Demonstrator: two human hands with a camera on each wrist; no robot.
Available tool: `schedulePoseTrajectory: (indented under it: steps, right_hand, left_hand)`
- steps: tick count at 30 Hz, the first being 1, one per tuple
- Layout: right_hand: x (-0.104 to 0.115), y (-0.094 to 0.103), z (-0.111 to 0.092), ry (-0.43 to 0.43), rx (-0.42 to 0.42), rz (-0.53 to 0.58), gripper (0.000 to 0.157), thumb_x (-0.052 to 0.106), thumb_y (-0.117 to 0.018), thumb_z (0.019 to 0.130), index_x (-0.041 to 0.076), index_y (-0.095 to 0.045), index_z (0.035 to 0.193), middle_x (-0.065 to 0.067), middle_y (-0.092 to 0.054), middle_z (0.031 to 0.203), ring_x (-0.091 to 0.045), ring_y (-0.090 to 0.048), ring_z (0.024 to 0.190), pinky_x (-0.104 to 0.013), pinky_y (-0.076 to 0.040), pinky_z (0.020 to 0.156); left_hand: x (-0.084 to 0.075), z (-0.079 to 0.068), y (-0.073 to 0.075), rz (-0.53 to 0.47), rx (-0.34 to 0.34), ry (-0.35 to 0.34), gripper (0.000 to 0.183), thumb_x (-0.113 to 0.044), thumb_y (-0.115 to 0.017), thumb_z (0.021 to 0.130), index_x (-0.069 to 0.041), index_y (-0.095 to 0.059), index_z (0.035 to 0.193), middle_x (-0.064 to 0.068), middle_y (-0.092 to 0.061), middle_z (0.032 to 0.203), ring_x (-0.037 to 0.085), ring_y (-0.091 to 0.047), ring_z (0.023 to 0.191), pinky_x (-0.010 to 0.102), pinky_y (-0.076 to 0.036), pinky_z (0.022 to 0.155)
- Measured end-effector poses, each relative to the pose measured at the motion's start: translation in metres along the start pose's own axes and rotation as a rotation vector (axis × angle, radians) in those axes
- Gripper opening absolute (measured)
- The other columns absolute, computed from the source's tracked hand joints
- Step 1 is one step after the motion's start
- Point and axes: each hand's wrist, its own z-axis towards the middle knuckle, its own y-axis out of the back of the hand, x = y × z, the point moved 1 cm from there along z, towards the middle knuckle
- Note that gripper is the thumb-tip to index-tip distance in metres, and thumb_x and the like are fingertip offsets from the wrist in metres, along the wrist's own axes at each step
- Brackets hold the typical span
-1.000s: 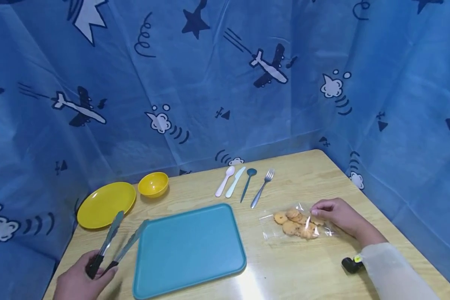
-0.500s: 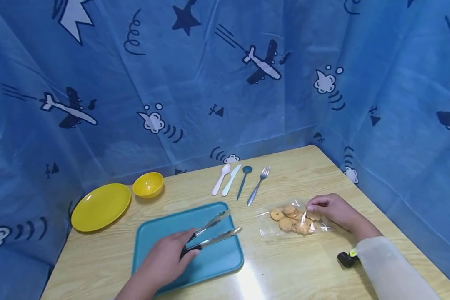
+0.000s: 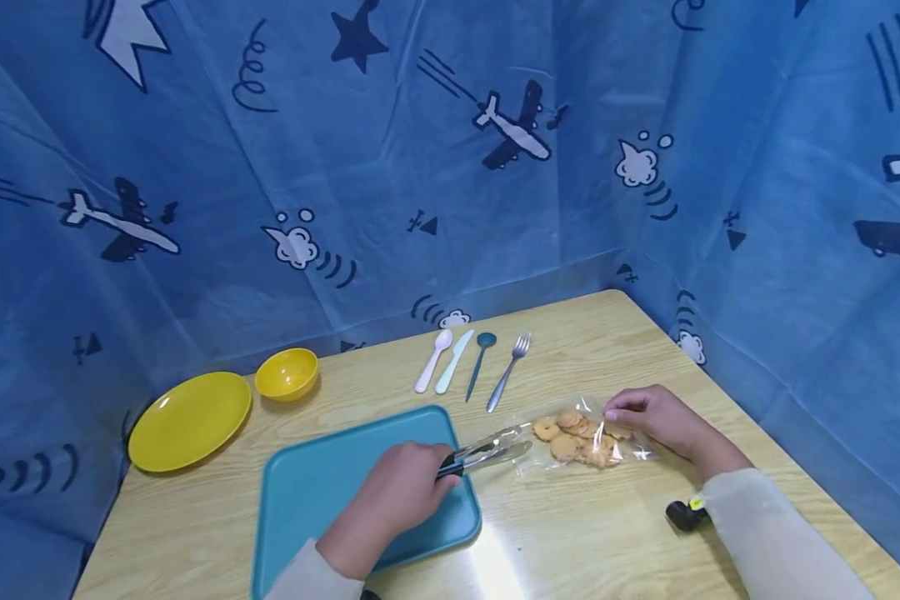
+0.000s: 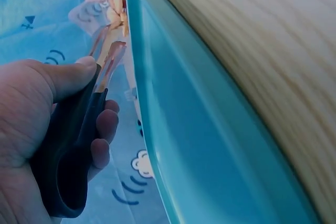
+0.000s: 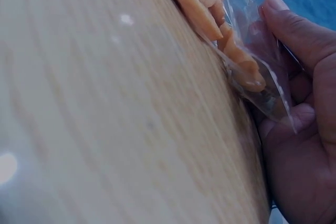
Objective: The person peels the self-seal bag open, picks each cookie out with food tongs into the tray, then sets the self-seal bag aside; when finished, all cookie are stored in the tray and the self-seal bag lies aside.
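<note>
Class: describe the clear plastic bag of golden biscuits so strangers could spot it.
On the pale wooden table, find the teal rectangular tray. To its right lies the clear plastic bag, pinched by the right hand. Unlike the silver metal fork, it is see-through, showing round golden biscuits.

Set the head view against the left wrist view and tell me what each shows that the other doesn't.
Only the head view shows the yellow plate and the yellow bowl. Only the left wrist view shows the rounded back end of the black handle, and fingertips curled around it. Both show the left hand, the tongs, the right hand, the bag of cookies, the tray, the table and the blue patterned curtain.
</note>
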Motion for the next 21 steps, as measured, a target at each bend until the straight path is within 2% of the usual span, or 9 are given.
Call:
schedulePoseTrajectory:
  steps: [4,7,12,14,17,21]
  right_hand:
    - [-0.002,-0.001,0.002,0.014,0.003,0.000,0.019,0.024,-0.074,0.095,0.008,-0.078,0.105,-0.007,-0.075,0.101,-0.011,-0.066,0.091,-0.025,-0.053,0.082]
    - [-0.003,-0.001,0.003,0.015,0.004,-0.006,0.019,0.025,-0.074,0.095,0.009,-0.079,0.104,-0.006,-0.075,0.102,-0.010,-0.067,0.092,-0.024,-0.053,0.083]
    - [-0.001,-0.001,0.003,0.006,-0.001,-0.006,0.018,0.025,-0.075,0.094,0.010,-0.079,0.103,-0.006,-0.076,0.102,-0.011,-0.067,0.092,-0.024,-0.053,0.083]
    - [-0.001,0.000,0.002,0.008,-0.005,-0.004,0.018,0.024,-0.074,0.094,0.009,-0.079,0.104,-0.005,-0.076,0.102,-0.010,-0.067,0.092,-0.024,-0.052,0.083]
    - [0.000,-0.001,0.001,0.014,-0.011,-0.011,0.018,0.023,-0.075,0.094,0.008,-0.079,0.104,-0.004,-0.076,0.101,-0.009,-0.067,0.091,-0.023,-0.052,0.082]
    - [0.000,-0.001,0.001,0.011,-0.006,-0.023,0.019,0.024,-0.075,0.095,0.008,-0.079,0.104,-0.005,-0.076,0.101,-0.010,-0.067,0.091,-0.023,-0.052,0.082]
  left_hand:
    - [-0.009,0.007,-0.004,0.035,0.003,-0.022,0.018,-0.039,-0.070,0.097,-0.022,-0.070,0.091,-0.011,-0.060,0.068,0.007,-0.057,0.063,0.031,-0.044,0.058]
    - [-0.014,0.012,-0.007,0.036,0.018,-0.036,0.022,-0.040,-0.070,0.097,-0.020,-0.073,0.104,-0.010,-0.064,0.072,0.008,-0.060,0.065,0.031,-0.047,0.059]
    - [-0.026,0.020,-0.009,0.053,0.064,-0.056,0.039,-0.045,-0.069,0.096,-0.017,-0.072,0.123,-0.006,-0.072,0.081,0.010,-0.066,0.071,0.031,-0.050,0.062]
    - [-0.031,0.024,-0.010,0.073,0.062,-0.070,0.045,-0.046,-0.069,0.096,-0.016,-0.070,0.129,-0.003,-0.075,0.087,0.012,-0.069,0.076,0.032,-0.052,0.064]
    - [-0.037,0.029,-0.011,0.081,0.052,-0.082,0.045,-0.046,-0.070,0.095,-0.015,-0.070,0.128,-0.003,-0.074,0.087,0.012,-0.069,0.076,0.031,-0.052,0.063]
    - [-0.040,0.034,-0.016,0.093,0.050,-0.095,0.038,-0.046,-0.071,0.095,-0.015,-0.072,0.118,-0.004,-0.072,0.082,0.013,-0.068,0.072,0.032,-0.051,0.061]
